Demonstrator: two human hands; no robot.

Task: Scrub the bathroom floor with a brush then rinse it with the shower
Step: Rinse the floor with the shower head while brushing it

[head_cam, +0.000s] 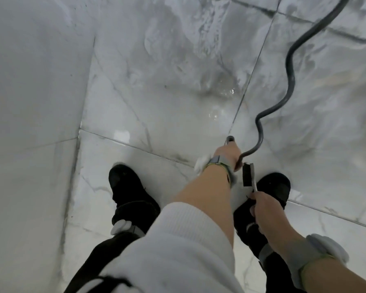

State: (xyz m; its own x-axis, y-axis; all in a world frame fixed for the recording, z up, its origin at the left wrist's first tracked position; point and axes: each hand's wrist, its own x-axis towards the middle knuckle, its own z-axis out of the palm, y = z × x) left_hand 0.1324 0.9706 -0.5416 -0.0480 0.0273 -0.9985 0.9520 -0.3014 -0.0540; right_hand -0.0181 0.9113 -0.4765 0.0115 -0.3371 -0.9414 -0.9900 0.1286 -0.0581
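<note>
Your right hand (264,210) is curled around the brush (248,176) handle, parked near your shoe since scrubbing looks done. Your left hand (227,154) grips the shower head (229,139), hose (287,75) trailing off, aimed down so water pushes the suds across the floor (177,60).

The left hand (227,154) hides most of the shower head (229,139). The hose (290,70) runs off the top edge. The brush (248,175) handle vanishes inside the right hand (266,214). Spray blurs the floor (177,49).
</note>
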